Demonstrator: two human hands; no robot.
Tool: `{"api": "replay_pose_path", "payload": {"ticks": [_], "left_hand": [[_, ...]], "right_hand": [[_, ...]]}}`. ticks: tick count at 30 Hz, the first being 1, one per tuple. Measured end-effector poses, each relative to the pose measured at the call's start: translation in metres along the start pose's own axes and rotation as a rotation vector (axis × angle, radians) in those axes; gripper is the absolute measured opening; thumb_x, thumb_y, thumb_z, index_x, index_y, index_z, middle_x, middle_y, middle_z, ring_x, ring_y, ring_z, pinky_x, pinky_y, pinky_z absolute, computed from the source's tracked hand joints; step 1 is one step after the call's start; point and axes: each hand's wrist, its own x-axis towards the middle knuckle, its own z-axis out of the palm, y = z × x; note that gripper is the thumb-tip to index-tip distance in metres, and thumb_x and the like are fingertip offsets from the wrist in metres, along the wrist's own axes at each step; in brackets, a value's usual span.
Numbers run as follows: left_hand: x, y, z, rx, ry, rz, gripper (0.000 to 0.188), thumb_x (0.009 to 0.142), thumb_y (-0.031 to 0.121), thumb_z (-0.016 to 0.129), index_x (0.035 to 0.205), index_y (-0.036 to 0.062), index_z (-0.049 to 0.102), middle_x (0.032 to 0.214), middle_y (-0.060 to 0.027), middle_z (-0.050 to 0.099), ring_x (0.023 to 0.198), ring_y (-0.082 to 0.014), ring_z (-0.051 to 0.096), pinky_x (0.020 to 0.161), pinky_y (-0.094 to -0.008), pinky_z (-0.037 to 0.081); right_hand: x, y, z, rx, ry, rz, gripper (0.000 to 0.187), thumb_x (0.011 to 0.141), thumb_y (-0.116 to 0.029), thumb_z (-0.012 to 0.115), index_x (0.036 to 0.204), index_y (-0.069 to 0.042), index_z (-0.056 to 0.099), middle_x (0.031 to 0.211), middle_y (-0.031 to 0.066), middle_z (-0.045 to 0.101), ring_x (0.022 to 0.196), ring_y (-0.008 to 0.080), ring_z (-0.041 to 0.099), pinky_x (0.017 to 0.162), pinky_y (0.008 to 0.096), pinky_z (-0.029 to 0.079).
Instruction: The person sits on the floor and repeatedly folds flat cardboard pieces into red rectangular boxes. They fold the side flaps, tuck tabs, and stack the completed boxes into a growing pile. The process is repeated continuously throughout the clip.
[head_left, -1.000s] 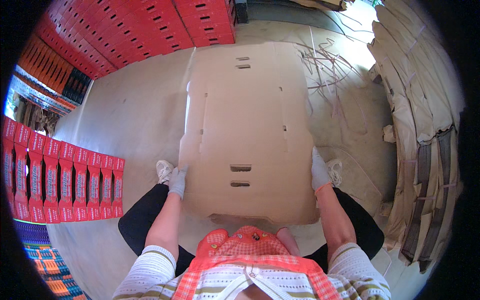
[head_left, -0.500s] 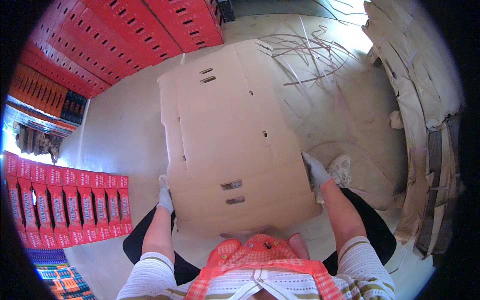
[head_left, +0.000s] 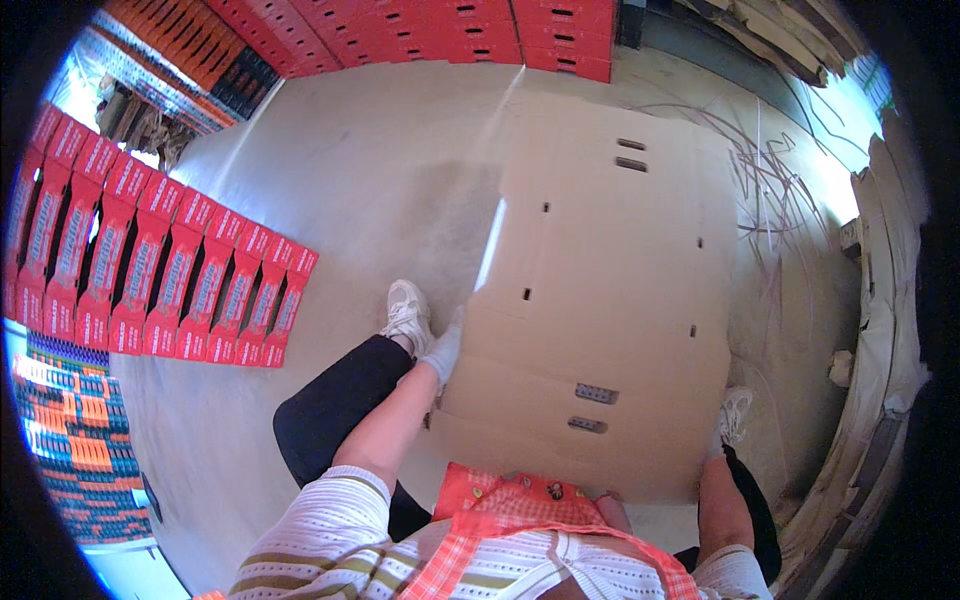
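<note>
A large flat brown cardboard sheet [head_left: 610, 310] with several slots cut in it lies in front of me, its near end close to my lap. My left hand [head_left: 445, 348], in a pale glove, grips the sheet's left edge near its near corner; the fingertips are partly hidden. At the opposite edge is my right hand [head_left: 715, 440], mostly covered by the cardboard, with only a bit of glove and the wrist showing. Both arms reach down along the sides of the sheet.
Red printed cartons [head_left: 165, 260] stand in a row at left, and more red boxes [head_left: 440, 35] are stacked at the back. Loose strapping bands [head_left: 775, 190] tangle on the floor at far right. Stacked brown cardboard [head_left: 880, 300] lines the right side. My shoes [head_left: 406, 312] flank the sheet.
My view has turned, so the surroundings appear shifted. The cardboard sheet now lies further right in view, with both hands still at its side edges. My left shoe has come into sight.
</note>
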Motion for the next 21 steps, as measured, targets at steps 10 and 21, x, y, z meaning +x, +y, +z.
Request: {"api": "replay_pose_path", "payload": {"ticks": [10,21], "left_hand": [[0.03,-0.002,0.028,0.518,0.12,-0.097,0.073,0.097,0.061,0.025,0.143,0.0061,0.044,0.142,-0.0223,0.048,0.137,-0.0351,0.038,0.113,-0.0403,0.029],[0.005,-0.003,-0.014,0.391,0.046,0.282,0.054,0.093,0.038,0.06,0.131,-0.0004,0.053,0.126,-0.0131,0.06,0.115,-0.0207,0.054,0.098,-0.0316,0.041]], "right_hand": [[-0.018,-0.055,0.023,-0.491,0.237,-0.177,0.063,0.092,-0.046,0.058,0.132,0.001,0.051,0.13,0.0123,0.056,0.115,0.0249,0.054,0.098,0.0376,0.044],[-0.06,-0.032,0.084,-1.212,0.502,-0.297,0.069,0.089,-0.043,0.064,0.134,0.007,0.048,0.136,0.0217,0.052,0.125,0.0311,0.05,0.106,0.0382,0.036]]}}
